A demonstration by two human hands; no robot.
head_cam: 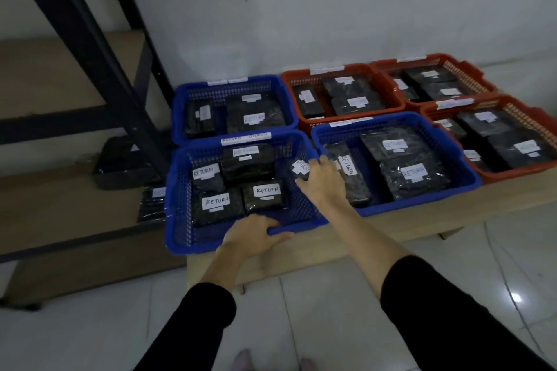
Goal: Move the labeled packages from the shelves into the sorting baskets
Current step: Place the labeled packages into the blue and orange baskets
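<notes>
The left hand (254,236) grips the front rim of the near blue basket (180,190) on the bench (422,214), fingers curled over it; the right hand (324,179) holds a small black RETURN package (300,167) at that basket's right edge

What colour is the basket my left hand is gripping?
Blue basket, gripped at its front rim by the left hand; head view.

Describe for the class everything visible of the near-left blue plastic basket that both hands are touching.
The near-left blue plastic lattice basket sits tilted on the pale wooden platform, its front corner overhanging. A white strip on its back rim reads RETURN. Inside lie black wrapped packages with white RETURN labels. The left hand grips its front rim; the right hand holds a small labelled package at its right rim.
</notes>
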